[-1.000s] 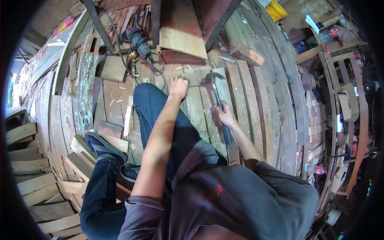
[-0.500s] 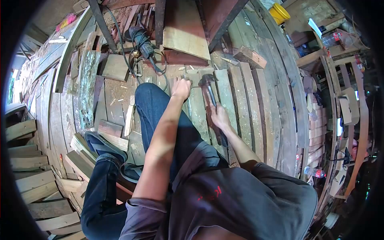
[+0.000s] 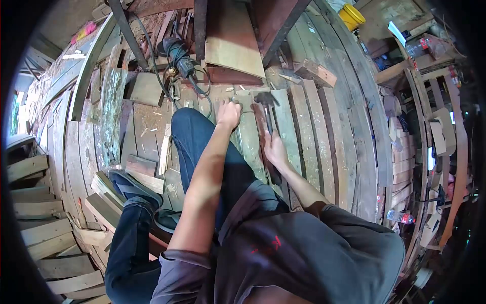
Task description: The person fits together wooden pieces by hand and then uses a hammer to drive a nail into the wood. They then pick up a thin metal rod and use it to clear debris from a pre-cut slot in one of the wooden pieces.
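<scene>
My right hand point(image 3: 276, 148) is wrapped round the handle of a hammer point(image 3: 266, 104), whose dark head is over the row of wooden slats point(image 3: 285, 114). To its left, my left hand point(image 3: 229, 113) is closed at the far end of the slats, near my knee. Whatever its fingers pinch is too small to make out. The hammer head is a short way to the right of my left hand, apart from it.
A corded power tool point(image 3: 183, 63) rests on the floor ahead, left of a plywood board point(image 3: 234, 48). A wood block point(image 3: 316, 73) lies beyond the slats. Stacked planks point(image 3: 48, 230) are at far left, a yellow bucket point(image 3: 351, 17) at upper right.
The hammer head has moved slightly away from me and to the right, with my right hand a little to the left. My left hand has stayed nearly in place.
</scene>
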### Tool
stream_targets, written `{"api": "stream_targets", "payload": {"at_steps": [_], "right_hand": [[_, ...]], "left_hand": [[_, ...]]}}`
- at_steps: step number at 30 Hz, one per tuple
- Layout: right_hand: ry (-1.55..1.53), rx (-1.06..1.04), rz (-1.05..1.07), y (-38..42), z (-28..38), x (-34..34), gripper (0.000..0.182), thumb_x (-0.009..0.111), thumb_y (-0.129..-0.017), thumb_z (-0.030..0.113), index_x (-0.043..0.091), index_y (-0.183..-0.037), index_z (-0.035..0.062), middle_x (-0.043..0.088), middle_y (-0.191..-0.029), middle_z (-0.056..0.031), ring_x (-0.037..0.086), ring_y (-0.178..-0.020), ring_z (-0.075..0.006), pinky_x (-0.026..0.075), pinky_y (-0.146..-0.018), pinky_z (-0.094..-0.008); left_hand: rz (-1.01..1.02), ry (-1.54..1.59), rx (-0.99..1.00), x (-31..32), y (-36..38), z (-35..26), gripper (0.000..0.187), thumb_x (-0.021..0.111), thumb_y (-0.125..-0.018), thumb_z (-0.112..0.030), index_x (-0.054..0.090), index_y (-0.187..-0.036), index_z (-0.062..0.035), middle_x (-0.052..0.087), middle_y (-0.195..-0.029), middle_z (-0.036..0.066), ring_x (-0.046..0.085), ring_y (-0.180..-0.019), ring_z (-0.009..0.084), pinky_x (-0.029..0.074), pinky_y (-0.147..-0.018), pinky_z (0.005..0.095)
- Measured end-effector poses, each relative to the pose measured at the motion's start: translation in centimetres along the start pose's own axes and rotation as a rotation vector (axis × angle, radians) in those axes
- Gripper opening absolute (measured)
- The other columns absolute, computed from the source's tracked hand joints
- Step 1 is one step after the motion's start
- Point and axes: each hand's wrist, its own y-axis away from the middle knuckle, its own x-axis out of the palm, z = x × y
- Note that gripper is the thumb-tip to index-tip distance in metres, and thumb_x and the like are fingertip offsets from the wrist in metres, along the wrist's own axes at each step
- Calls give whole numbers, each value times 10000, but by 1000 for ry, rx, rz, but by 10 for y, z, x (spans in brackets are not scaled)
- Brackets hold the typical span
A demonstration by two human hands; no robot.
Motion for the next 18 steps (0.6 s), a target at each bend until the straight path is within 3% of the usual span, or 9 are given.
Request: {"api": "stream_targets", "payload": {"at_steps": [3,7,13,16,18], "right_hand": [[19,10,114,-2,-5,-3,387,443,-1010,296,585,-936,-56,641,-746,-275,650,-756,-466,494,-667,-525],[-48,50,74,6,6,-12,404,439,-1011,309,591,-936,-58,636,-743,-287,651,-753,-468,494,-666,-525],[-34,51,22,-4,-6,-7,425,441,-1012,334,584,-937,-60,601,-697,-325,637,-727,-493,483,-625,-545],[-49,39,33,-5,-10,-5,427,444,-1012,340,585,-949,-58,603,-695,-324,634,-729,-499,481,-617,-549],[-62,23,38,-1,-11,-2,424,446,-1012,338,587,-955,-58,605,-691,-321,633,-726,-501,482,-612,-550]], "left_hand": [[-147,59,-37,32,-8,9,320,436,-889,-181,726,-929,-52,675,-1100,180,548,-1174,383,383,-1056,458],[60,-37,35,-5,1,-2,276,480,-868,-160,704,-978,-44,646,-1143,212,527,-1214,397,392,-1061,457],[-5,28,62,6,3,0,238,514,-834,-92,689,-982,-28,636,-1170,187,511,-1235,412,386,-1078,462],[-43,-41,86,20,0,5,203,626,-835,-226,689,-967,-85,641,-1123,117,521,-1201,368,396,-1050,476],[-23,-48,90,18,1,5,207,630,-832,-231,693,-975,-96,642,-1126,110,520,-1204,357,396,-1048,475]]}}
